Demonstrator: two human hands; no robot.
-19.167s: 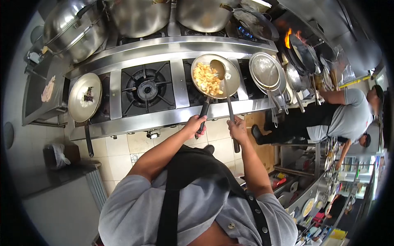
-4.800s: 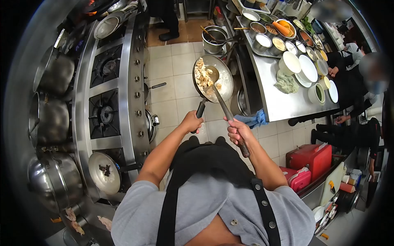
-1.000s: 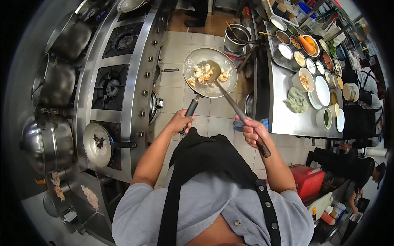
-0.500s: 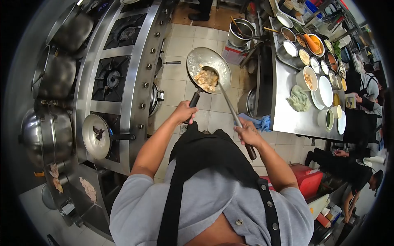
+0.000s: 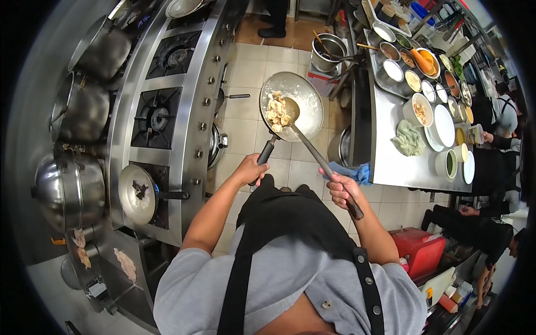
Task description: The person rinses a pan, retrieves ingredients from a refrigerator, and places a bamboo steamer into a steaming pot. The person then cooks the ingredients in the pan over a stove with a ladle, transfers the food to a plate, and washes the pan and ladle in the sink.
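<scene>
My left hand (image 5: pixel 253 169) grips the black handle of a frying pan (image 5: pixel 307 95), held over the floor between the stove and the counter. Chunks of light brown food (image 5: pixel 277 111) lie in the pan's left half. Wrapped round the dark handle of a long ladle (image 5: pixel 312 148) is my right hand (image 5: pixel 344 190). The ladle's bowl rests inside the pan, beside the food. On the counter at the right, a white bowl (image 5: pixel 408 111) holds some similar pieces.
Left is the stove (image 5: pixel 175 123) with a second pan (image 5: pixel 128 204) holding dark bits, and big pots behind. The counter (image 5: pixel 388 162) carries a green cloth (image 5: pixel 408 138), plates and several containers. Beyond it stand people. A pot (image 5: pixel 328 47) is ahead; a red box (image 5: pixel 419 250) is lower right.
Since the earliest frame the pan has left the stove and the view has turned toward the counter. Food has appeared in the white bowl. Lately the ladle and pan have shifted slightly.
</scene>
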